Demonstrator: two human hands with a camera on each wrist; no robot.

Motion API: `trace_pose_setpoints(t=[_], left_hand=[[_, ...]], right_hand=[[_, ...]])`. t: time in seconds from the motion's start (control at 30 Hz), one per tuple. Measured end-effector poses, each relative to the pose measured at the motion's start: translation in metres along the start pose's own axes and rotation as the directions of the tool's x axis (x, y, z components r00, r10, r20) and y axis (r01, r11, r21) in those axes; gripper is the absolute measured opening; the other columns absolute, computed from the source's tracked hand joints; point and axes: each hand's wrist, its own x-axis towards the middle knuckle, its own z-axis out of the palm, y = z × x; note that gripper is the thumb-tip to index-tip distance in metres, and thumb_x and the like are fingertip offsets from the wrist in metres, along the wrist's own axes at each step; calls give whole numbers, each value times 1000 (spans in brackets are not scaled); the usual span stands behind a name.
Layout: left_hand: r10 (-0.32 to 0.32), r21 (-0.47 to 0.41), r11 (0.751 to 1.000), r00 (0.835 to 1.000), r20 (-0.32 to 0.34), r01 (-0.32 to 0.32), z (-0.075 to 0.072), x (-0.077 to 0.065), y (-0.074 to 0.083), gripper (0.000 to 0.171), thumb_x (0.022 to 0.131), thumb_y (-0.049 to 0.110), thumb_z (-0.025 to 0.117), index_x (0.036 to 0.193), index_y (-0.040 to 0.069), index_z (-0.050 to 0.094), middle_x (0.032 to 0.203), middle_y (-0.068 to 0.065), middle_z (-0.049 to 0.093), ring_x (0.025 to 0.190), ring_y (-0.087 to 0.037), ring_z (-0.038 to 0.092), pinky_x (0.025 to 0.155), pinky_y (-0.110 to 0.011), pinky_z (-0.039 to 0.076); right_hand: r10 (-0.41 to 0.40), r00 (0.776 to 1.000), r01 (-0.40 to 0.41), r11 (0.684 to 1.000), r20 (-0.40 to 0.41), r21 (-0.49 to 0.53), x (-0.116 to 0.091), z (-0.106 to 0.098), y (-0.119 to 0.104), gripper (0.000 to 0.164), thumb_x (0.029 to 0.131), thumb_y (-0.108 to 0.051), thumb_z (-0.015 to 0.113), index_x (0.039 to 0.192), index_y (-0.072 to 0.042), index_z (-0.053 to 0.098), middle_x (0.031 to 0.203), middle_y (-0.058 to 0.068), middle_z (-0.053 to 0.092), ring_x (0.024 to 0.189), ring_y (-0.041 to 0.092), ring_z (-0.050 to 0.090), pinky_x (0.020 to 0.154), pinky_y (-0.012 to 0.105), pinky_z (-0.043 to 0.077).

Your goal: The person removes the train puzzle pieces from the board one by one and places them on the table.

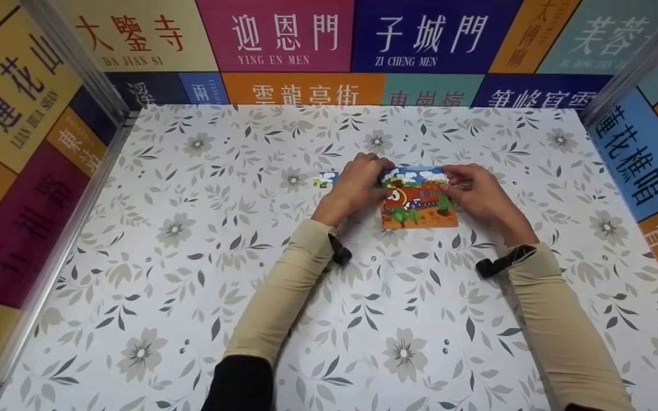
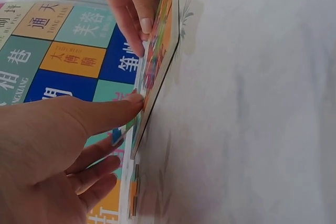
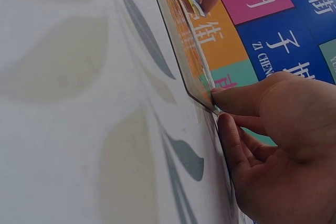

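Note:
A small jigsaw puzzle (image 1: 418,200) with a cartoon train picture lies flat on the patterned cloth. At its upper left corner, my left hand (image 1: 358,181) pinches a puzzle piece (image 2: 122,132), which tilts up from the board in both wrist views. The left thumb (image 2: 118,111) is against the puzzle's surface. My right hand (image 1: 477,188) holds the upper right corner of the puzzle between thumb and fingertips (image 3: 226,124). Left of the left hand lies a loose puzzle piece (image 1: 324,179) with sky and green on it, partly covered by that hand.
A white cloth (image 1: 317,319) with grey flowers and leaves covers the table. Colourful panels (image 1: 283,34) with large characters stand behind the table and along both sides, with clear rails (image 1: 60,240) at the edges.

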Motion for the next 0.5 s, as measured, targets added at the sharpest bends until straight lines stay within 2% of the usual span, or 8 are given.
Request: trace_pose_setpoints(t=[0.3, 0.5], left_hand=[[61, 117, 992, 996, -59, -53, 4, -2, 0, 41, 104, 31, 74, 142, 15, 72, 132, -6, 72, 125, -26, 63, 110, -44, 50], [84, 208, 976, 993, -86, -64, 2, -4, 1, 43, 108, 36, 67, 146, 17, 68, 136, -6, 73, 127, -26, 65, 109, -46, 50]], right_hand=[[-4, 1000, 4, 1000, 6, -2, -3, 0, -1, 54, 108, -20, 68, 159, -5, 54, 141, 24, 56, 129, 36, 62, 117, 55, 49], [-10, 1000, 10, 1000, 3, -4, -1, 0, -1, 52, 108, -17, 68, 158, -7, 56, 141, 21, 57, 127, 34, 62, 115, 52, 50]])
